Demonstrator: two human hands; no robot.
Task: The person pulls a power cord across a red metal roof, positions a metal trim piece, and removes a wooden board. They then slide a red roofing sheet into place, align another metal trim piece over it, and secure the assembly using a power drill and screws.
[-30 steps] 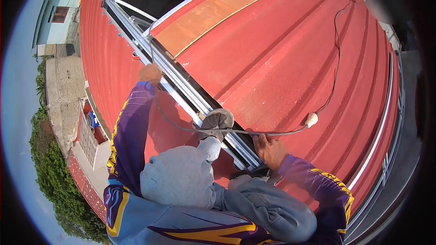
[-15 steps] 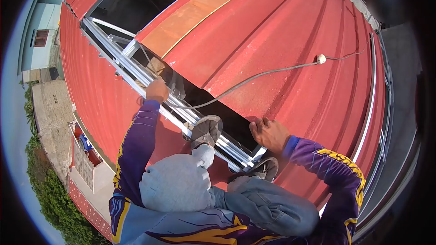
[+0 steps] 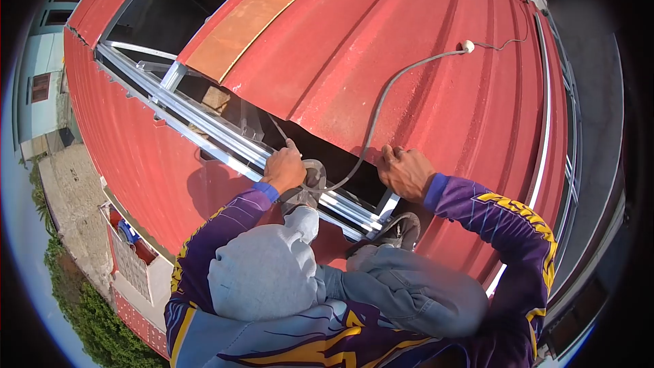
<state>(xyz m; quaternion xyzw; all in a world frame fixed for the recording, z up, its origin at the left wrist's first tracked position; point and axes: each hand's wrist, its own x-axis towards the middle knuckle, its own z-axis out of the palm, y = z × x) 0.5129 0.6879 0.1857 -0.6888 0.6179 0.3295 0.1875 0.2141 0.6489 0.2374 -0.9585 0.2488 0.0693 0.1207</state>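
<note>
My left hand [image 3: 285, 167] is closed on a grey cable [image 3: 376, 112], just above the metal framing and beside my left shoe [image 3: 300, 196]. From that hand the cable loops to the right and runs up over the red sheet to a white connector [image 3: 467, 46]. My right hand [image 3: 407, 174] has its fingers curled at the lower edge of the red roofing sheet [image 3: 340, 85], beside a dark gap. Its fingertips are partly hidden, but it appears to grip that edge. Silver metal channels [image 3: 204, 120] run diagonally below the gap.
An orange-brown strip [image 3: 266, 17] lies along the red sheet. Dark openings [image 3: 170, 10] show between the roof panels at upper left. My knees and shoes are on the lower roof beside the framing. Beyond the roof edge are a pale building [image 3: 34, 88] and trees [image 3: 95, 327].
My left hand has moved right and down along the framing, toward my shoe, drawing the cable into a tighter bend. My right hand stays at the sheet edge. The view has shifted slightly.
</note>
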